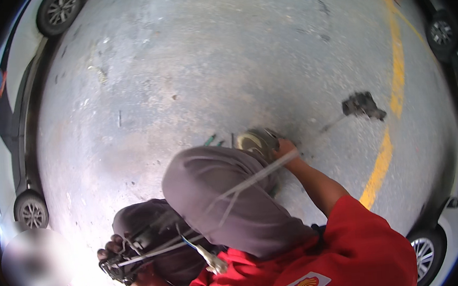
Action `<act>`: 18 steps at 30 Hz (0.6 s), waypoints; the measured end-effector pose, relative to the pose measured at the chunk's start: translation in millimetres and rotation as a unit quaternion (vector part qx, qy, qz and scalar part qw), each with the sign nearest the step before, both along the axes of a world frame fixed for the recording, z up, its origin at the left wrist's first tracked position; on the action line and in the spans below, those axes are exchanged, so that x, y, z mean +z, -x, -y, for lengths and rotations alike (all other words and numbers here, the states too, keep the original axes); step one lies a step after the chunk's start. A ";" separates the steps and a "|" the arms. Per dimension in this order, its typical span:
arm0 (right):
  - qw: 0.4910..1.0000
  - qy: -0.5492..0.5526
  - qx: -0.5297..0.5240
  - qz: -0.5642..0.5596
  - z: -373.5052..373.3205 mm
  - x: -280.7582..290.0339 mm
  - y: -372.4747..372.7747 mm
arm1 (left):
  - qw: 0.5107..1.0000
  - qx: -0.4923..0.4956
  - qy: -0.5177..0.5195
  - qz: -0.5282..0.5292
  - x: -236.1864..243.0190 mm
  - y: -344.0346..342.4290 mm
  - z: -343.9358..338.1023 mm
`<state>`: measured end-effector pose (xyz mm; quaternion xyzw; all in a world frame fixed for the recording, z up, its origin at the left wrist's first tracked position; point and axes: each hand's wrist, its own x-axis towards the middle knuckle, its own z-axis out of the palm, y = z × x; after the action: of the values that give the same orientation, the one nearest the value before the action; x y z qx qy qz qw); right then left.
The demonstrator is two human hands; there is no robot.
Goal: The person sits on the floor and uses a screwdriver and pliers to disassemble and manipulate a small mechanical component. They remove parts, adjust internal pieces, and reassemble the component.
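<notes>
At the lower left, my left hand point(142, 276) is closed on a dark, greasy mechanical part point(121, 261) with metal rods and thin wires. Dark fingertips show along its upper side. A long pale grey strip point(258, 176), blurred, runs from near this part over my bent knee to my right wrist. My right hand point(285, 148) reaches down beside my olive shoe point(257, 142); its fingers are blurred and partly hidden. A small whitish object with a thin blue stem point(215, 262) lies against my lap.
Green-handled tools point(211, 140) lie on the grey floor by my shoe. Farther right sits a black, greasy lump point(363, 105), near a yellow floor line point(377, 171). Cars with wheels point(31, 210) stand along the left side, and more wheels point(423, 256) show at the right.
</notes>
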<state>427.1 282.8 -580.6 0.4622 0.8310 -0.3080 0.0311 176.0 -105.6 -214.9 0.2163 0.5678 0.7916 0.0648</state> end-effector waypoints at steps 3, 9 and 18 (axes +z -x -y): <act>0.993 0.033 0.080 -0.078 -1.5 29.2 85.0 | 1.000 0.000 0.019 -0.013 11.3 6.8 31.6; 0.939 0.022 0.339 -0.057 36.8 16.6 225.1 | 0.995 0.015 0.099 0.022 35.0 0.8 68.9; 0.838 -0.001 0.545 -0.006 68.9 21.7 259.0 | 0.994 0.082 0.069 -0.023 19.9 23.1 31.4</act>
<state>168.1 214.0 -558.8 -0.0675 0.9492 -0.2427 0.1888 152.9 -137.1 -195.0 0.1821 0.6384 0.7479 0.0020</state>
